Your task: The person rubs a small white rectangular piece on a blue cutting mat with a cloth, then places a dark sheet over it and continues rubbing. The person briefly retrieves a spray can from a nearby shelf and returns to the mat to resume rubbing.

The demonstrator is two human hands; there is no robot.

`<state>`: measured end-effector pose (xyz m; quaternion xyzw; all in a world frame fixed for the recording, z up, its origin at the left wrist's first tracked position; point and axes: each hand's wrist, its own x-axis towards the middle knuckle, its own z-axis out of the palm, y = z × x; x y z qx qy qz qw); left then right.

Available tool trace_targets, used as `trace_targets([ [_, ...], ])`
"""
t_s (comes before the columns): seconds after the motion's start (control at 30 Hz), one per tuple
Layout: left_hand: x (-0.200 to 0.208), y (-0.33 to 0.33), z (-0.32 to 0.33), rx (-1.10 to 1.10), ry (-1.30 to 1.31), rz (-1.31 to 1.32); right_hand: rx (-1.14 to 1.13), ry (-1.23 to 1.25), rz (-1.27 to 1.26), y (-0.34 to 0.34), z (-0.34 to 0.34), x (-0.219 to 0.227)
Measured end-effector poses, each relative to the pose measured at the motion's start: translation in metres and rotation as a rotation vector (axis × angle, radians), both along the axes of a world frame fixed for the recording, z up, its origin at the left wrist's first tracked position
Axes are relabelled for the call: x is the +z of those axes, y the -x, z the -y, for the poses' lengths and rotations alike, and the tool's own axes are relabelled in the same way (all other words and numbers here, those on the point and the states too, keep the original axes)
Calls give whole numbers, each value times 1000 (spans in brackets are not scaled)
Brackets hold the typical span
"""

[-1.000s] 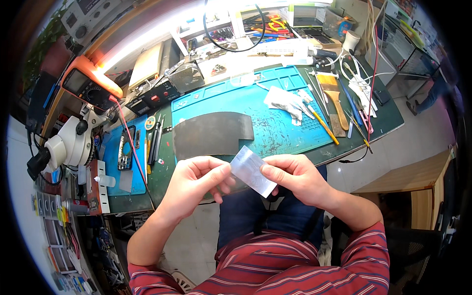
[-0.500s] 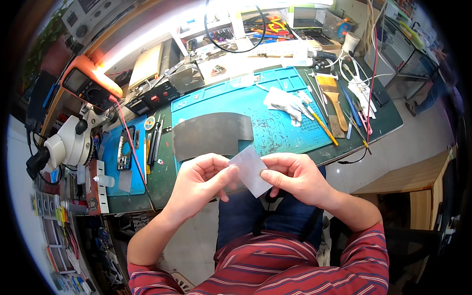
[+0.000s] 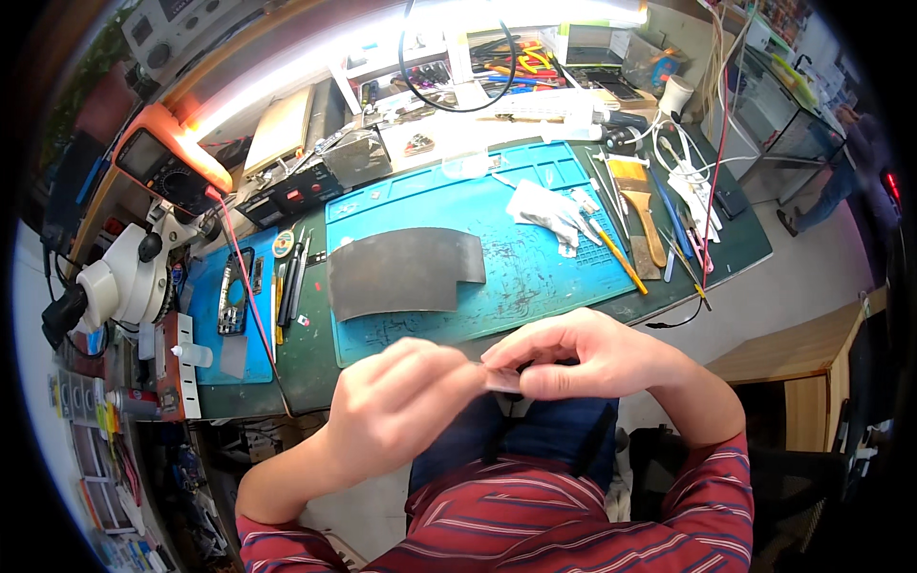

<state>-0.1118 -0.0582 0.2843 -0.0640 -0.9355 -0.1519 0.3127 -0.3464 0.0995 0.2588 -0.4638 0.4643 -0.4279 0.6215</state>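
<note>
Above my lap, just off the bench's front edge, my two hands meet around a thin pale sheet (image 3: 503,381). Only a narrow strip of it shows, tilted nearly edge-on. My right hand (image 3: 597,358) is closed on it, thumb below and fingers curled over the top. My left hand (image 3: 406,396) is closed too, slightly blurred, its fingertips pinched at the sheet's left end; the exact grip is partly hidden. Beyond them, a dark grey curved-edge flat piece (image 3: 401,272) with a notched corner lies on the blue work mat (image 3: 535,286).
On the mat's right are a crumpled white cloth (image 3: 544,212) and a yellow-handled tool (image 3: 619,250); a wooden-handled brush (image 3: 645,205) lies beside it. At left stand a microscope (image 3: 129,285) and an orange multimeter (image 3: 162,162). A red cable (image 3: 250,296) hangs over the bench's left part.
The pale sheet has turned from showing its broad face to nearly edge-on. My left hand has rolled over, knuckles up, and the right fingers have curled over the sheet. The view has shifted slightly.
</note>
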Motion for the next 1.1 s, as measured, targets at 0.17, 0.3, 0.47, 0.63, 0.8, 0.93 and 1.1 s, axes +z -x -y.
trace_targets([
  [0.17,-5,-6,3,-26,74,-2,83,155,-42,6,1,-3],
  [0.3,-16,4,21,175,28,54,-95,365,-316,19,8,-9],
  [0.47,-57,11,62,283,103,323,-317,535,-1043,44,41,-11],
  [0.63,-82,8,67,236,66,418,-164,542,-1176,52,64,-36],
  [0.8,-88,6,67,231,-6,392,-52,553,-1213,58,79,-43],
  [0.93,-90,6,67,223,-38,383,-61,571,-1203,62,90,-44],
  [1.1,-90,5,67,220,-61,388,38,583,-1152,61,85,-38],
])
